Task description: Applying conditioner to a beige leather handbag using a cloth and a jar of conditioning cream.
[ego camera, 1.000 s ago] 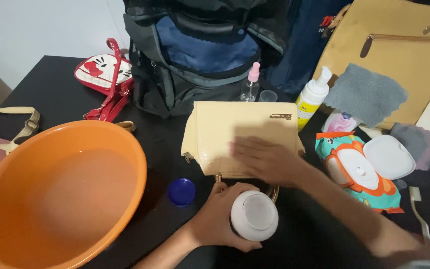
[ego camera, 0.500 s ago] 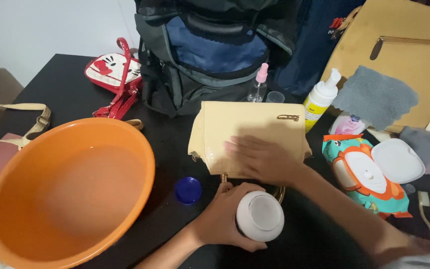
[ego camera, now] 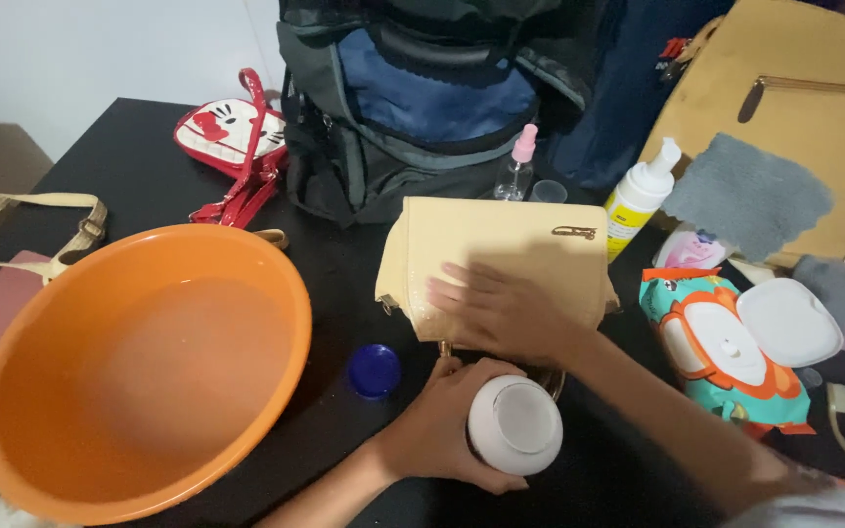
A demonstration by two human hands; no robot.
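Note:
A pale yellow purse (ego camera: 515, 249) lies flat on the black table (ego camera: 149, 156). My right hand (ego camera: 501, 308) rests palm down on its near left part, fingers spread and slightly blurred. Just in front of the purse, my left hand (ego camera: 437, 425) grips a small white round jar (ego camera: 515, 427), which is tipped so that its round end faces the camera. A blue cap (ego camera: 375, 371) lies on the table left of the jar.
A large orange basin (ego camera: 139, 367) fills the left. Behind the purse stand a dark backpack (ego camera: 422, 98), a small spray bottle (ego camera: 517, 166) and a yellow foam pump bottle (ego camera: 638, 200). A wet-wipes pack (ego camera: 726, 352) with its lid flipped up lies right; a red-and-white pouch (ego camera: 222, 137) at the back left.
My right hand has slid a little across the purse surface. The left hand still holds the jar. The view has shifted slightly.

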